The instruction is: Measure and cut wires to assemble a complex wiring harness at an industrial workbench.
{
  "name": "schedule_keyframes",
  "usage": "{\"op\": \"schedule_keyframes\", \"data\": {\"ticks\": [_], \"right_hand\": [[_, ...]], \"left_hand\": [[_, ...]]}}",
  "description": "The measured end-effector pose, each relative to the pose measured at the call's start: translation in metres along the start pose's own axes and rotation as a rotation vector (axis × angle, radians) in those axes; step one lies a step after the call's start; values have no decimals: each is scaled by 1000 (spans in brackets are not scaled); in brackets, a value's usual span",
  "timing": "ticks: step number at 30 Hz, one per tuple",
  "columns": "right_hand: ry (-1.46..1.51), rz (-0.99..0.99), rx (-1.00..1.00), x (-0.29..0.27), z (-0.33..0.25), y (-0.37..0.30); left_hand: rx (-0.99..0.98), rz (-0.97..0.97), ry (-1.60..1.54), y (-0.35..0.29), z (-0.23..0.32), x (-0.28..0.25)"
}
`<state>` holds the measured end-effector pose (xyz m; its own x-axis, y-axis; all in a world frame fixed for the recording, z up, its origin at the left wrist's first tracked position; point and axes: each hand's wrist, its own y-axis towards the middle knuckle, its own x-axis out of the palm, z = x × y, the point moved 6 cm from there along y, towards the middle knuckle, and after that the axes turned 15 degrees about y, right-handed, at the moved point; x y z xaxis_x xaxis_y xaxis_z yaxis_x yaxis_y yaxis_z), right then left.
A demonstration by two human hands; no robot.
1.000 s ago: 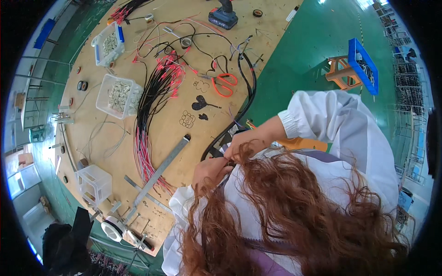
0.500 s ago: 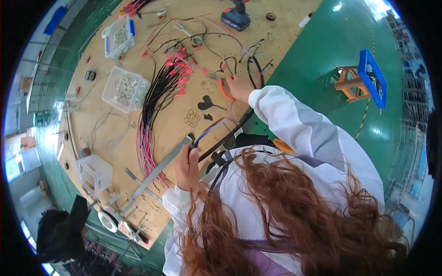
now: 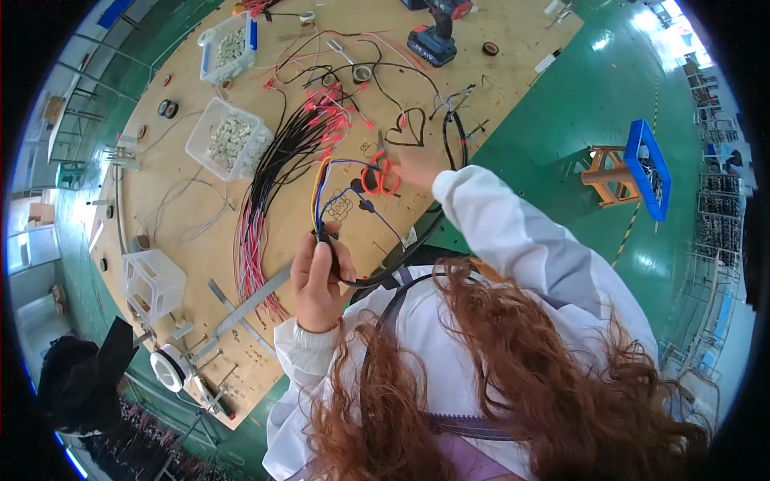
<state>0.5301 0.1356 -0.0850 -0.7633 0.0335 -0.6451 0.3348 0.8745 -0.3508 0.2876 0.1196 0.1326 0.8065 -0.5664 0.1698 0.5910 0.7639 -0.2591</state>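
Observation:
My left hand (image 3: 318,276) is closed around the end of a black cable (image 3: 373,278). Yellow, blue and other coloured wires (image 3: 319,192) fan upward out of it, curving over toward the scissors. My right hand (image 3: 412,170), slightly blurred, grips orange-handled scissors (image 3: 380,174) at their handle loops, blades pointing away from me. The scissors are just right of the coloured wires' ends, above the tabletop. Part of my right fingers is hidden behind the handles. A bundle of black and red wires (image 3: 277,172) with red tips lies left of both hands.
White-filled plastic bins (image 3: 229,144) stand at the left. A cordless drill (image 3: 434,38) stands at the far side, with tape rolls (image 3: 362,74) nearby. A metal ruler (image 3: 257,298) lies beside my left hand. A blue tray (image 3: 648,171) rests on an orange stool at right. Another person (image 3: 84,377) is lower left.
My left hand has turned the cable end upward, so its coloured wires now stand out ahead. My right hand has brought the scissors left toward them. The whole view has shifted slightly.

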Motion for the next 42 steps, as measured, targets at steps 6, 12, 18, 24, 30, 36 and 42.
{"op": "schedule_keyframes", "data": {"ticks": [6,12,18,24,30,36,42], "right_hand": [[81,288,-72,40,24,23],[-39,211,-121,21,-2,0],[149,171,-189,35,-23,-10],[-277,248,10,53,-8,8],[645,385,-87,11,26,-15],[1069,6,152,-1,-121,-143],[1171,-79,-97,34,-175,-180]], "left_hand": [[-83,-199,-463,-2,1,11],[-62,-58,-702,-10,-10,-14],[12,104,-560,-11,-51,-69],[-89,119,-711,-18,-64,-82],[-94,118,-849,-9,-62,-76],[-73,22,-969,1,-74,-70],[-27,-90,-798,24,-70,-57]]}}
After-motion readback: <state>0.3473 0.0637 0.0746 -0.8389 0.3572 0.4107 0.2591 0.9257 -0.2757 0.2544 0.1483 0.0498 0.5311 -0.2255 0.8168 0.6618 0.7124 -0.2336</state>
